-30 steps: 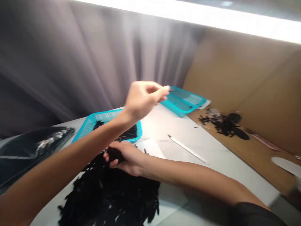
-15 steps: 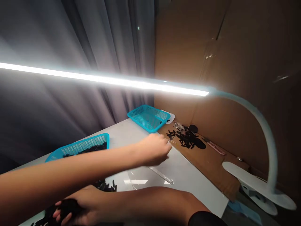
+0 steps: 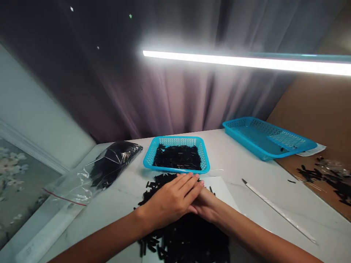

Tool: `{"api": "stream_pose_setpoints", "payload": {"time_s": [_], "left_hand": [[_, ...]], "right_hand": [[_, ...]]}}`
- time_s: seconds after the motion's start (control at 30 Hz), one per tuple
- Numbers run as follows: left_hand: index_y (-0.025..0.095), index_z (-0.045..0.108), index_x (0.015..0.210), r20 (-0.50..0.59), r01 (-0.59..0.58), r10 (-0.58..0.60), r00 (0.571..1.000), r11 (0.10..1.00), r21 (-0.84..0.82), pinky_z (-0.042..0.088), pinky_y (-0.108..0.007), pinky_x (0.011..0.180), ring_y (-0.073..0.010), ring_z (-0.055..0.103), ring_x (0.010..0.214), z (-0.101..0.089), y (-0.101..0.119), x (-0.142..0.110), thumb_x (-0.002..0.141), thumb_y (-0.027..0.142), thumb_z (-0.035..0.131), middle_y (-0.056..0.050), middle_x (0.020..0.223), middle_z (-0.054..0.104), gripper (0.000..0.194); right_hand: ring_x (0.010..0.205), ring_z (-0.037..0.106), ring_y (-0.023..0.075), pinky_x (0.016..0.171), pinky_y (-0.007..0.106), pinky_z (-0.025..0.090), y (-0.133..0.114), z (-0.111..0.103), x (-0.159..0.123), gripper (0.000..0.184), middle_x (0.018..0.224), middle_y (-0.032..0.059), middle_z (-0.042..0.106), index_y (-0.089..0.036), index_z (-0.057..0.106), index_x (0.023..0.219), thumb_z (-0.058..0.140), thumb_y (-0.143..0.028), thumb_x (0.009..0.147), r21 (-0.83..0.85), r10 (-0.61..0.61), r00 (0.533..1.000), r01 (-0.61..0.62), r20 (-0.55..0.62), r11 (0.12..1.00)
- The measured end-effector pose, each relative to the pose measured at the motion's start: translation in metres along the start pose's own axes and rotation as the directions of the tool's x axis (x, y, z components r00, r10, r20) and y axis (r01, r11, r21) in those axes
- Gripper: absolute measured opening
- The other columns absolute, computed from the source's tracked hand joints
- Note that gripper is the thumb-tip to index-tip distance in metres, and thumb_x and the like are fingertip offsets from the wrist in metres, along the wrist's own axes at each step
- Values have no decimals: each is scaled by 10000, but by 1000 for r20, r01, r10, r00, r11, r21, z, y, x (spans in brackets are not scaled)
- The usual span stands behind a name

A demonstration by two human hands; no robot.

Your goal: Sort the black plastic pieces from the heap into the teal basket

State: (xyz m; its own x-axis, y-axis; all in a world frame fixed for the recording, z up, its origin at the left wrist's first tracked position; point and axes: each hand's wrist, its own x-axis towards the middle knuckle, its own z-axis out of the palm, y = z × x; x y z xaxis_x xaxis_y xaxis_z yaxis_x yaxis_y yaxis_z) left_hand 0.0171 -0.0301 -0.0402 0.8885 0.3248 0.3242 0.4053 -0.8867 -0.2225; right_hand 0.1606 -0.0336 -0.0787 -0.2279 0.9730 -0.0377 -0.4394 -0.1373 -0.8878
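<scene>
My left hand (image 3: 175, 195) lies across my right hand (image 3: 207, 204), its fingers stretched out flat over the other's fingers. Whatever may be between the two palms is hidden, and so are most of the right fingers. Both hands are over a heap of short, black, rod-like pieces (image 3: 150, 241) on a white sheet (image 3: 223, 188). A large dark mass (image 3: 197, 237) fills the area just below my wrists; its separate parts are hard to make out. Right behind the hands stands a blue basket (image 3: 149, 159) holding many black pieces (image 3: 178, 157).
At left lies a clear zip bag (image 3: 109, 164) with black contents. A second blue basket (image 3: 246, 140) stands back right. A long, thin, white-handled tool (image 3: 276, 210) rests on the table at right. More black pieces (image 3: 340, 186) lie on cardboard. A bright lamp bar (image 3: 246, 62) hangs above.
The view has swung left. My left hand has come back from the right side of the table and now lies over my right hand, which held something black earlier.
</scene>
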Motion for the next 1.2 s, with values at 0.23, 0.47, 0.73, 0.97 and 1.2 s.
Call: {"api": "stream_pose_setpoints", "payload": {"time_s": [0.23,0.47,0.73,0.97,1.2], "left_hand": [[-3,629,1220,-469,-109,19,883,980,-166,606,-384,1006,-284,679,1194,12,-10,-27,978,55,471,-169,1181,741,295],[158,667,1128,-355,118,-411,840,776,-619,622,-255,896,-136,731,973,30,-17,-39,921,35,627,-52,1027,770,244],[227,704,1119,-59,507,-672,738,610,-608,611,-311,902,-175,712,995,32,10,-61,938,160,640,-36,1067,752,204],[260,512,1440,222,660,-631,743,638,-396,444,-514,1157,-284,485,1389,3,22,-70,932,427,648,-87,1472,554,552],[216,95,1618,387,659,-545,744,695,-288,165,-683,1220,-431,143,1544,-5,17,-124,602,789,752,-192,1678,148,1339]], "right_hand": [[711,592,126,637,219,507,-14,25,-10,337,806,28,649,-182,675,863,748,-506,807,212,325,925,-284,-195,935],[971,612,178,922,309,461,-29,3,-11,136,989,16,674,-214,661,976,565,-311,974,-581,-31,999,11,-24,814],[1273,522,361,1028,546,478,-38,-15,-14,463,1375,178,594,-164,581,1320,700,-263,884,-877,255,839,459,480,142],[1440,321,514,1044,745,359,-35,-42,-27,965,1598,247,369,-186,423,1532,597,-774,787,-817,254,797,575,548,-45],[1481,269,484,1135,747,220,-8,-54,-29,1090,1591,226,387,-199,391,1553,609,-844,702,-840,112,836,542,537,-16]]}}
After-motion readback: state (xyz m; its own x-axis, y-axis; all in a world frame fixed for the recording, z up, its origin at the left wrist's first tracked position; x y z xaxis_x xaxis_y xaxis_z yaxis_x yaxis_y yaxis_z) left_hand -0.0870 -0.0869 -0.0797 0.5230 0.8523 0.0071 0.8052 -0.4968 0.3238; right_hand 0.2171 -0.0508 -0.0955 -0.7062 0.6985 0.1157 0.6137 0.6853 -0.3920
